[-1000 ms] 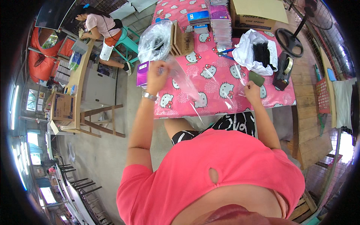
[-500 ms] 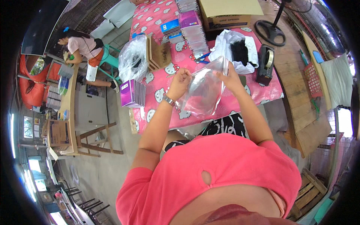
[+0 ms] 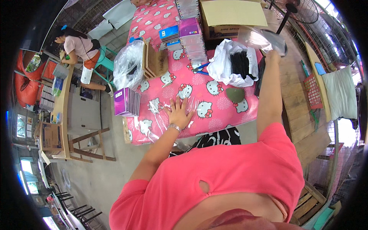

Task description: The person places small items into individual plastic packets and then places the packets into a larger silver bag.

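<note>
My left hand (image 3: 179, 115) lies flat with spread fingers on the pink patterned tablecloth (image 3: 209, 96), over what looks like a sheet of clear plastic (image 3: 159, 124). Out at the far right, my right hand (image 3: 273, 56) grips a clear plastic bag (image 3: 258, 39), which spreads beyond the table's right edge. My right forearm partly hides the black tape dispenser (image 3: 260, 78). Left of that arm sits a white bag (image 3: 222, 63) with black spiral coils (image 3: 240, 65) in it. A dark green rounded piece (image 3: 235, 94) lies in front of it.
Purple notebooks (image 3: 127, 101) stand at the table's left edge, beside brown boards (image 3: 155, 63) and a clear bag (image 3: 128, 65). Stacked notebooks (image 3: 191, 38), blue-handled pliers (image 3: 201, 69) and a carton (image 3: 234, 17) are farther back. Another person (image 3: 78, 50) works at a bench on the left.
My hands have parted. The right carried the clear bag away to the far right, while the left opened and came down flat on the table. The view shifted slightly.
</note>
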Demonstrator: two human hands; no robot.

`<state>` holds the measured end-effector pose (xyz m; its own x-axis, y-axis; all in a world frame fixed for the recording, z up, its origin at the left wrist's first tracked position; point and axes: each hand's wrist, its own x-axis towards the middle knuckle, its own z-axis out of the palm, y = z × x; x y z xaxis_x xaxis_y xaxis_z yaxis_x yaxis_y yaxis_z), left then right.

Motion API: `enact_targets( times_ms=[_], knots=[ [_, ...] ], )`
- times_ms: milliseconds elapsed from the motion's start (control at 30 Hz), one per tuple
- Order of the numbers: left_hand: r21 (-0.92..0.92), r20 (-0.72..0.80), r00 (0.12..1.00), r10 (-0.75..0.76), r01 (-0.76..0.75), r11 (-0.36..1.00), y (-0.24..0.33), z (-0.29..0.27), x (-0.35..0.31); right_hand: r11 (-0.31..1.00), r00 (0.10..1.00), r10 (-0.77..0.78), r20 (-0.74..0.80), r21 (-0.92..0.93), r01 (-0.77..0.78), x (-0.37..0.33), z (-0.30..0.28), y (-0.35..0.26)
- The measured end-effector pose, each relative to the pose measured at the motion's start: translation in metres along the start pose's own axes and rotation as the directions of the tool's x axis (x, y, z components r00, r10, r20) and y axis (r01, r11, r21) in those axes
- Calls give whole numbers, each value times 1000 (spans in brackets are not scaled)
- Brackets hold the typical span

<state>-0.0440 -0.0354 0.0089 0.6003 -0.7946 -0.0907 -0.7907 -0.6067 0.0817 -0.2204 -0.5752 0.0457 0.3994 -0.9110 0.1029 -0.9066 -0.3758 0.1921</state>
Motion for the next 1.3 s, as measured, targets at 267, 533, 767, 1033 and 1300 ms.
enact_targets(
  times_ms=[267,533,767,1033,1300],
  knots=[
    [21,-20,1000,14,-14,1000,1,0,3,895,982,116,-148,445,-39,72,34,-112],
    [13,-9,998,-60,60,998,-8,3,-9,-159,859,-500,106,964,-212,40,-65,-132],
    [17,-47,999,5,-4,1000,2,4,6,734,895,-202,397,666,-130,36,-25,-98],
    [23,3,1000,-27,27,999,1,-1,2,120,958,-180,221,972,-202,42,-39,-122],
    [0,-17,1000,1,-1,1000,6,-4,7,313,944,-322,-74,933,180,50,-20,-108]
  ],
)
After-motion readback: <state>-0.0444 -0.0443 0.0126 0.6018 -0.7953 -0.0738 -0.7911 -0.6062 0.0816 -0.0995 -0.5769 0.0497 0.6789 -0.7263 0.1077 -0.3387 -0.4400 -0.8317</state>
